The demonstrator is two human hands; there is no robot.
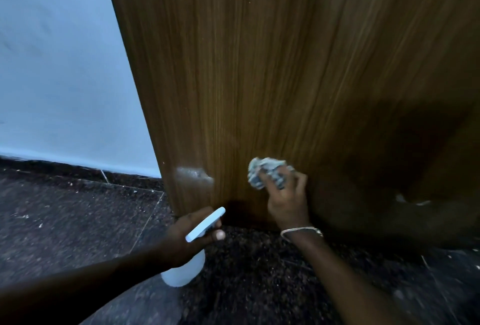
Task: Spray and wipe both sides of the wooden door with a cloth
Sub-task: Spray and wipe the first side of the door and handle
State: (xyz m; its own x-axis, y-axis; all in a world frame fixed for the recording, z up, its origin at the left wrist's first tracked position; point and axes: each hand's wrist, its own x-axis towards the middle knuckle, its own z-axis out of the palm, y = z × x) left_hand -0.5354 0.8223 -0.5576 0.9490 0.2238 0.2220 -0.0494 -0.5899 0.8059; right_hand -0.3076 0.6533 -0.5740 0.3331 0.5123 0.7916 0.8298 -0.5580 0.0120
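Observation:
The wooden door (272,70) fills the middle and right of the head view, its brown grain running down to the floor. My right hand (287,202) presses a crumpled grey-white cloth (267,172) against the door's lowest part. My left hand (189,236) grips a white spray bottle (185,268) by its neck, the nozzle head (206,223) pointing toward the door's bottom corner. A pale wet or worn patch (193,174) shows on the door near its left edge, left of the cloth.
A light blue wall (65,77) stands left of the door. Dark speckled stone floor tiles (65,215) lie below, scattered with pale debris. The door's lower right is in deep shadow. A bracelet (301,231) circles my right wrist.

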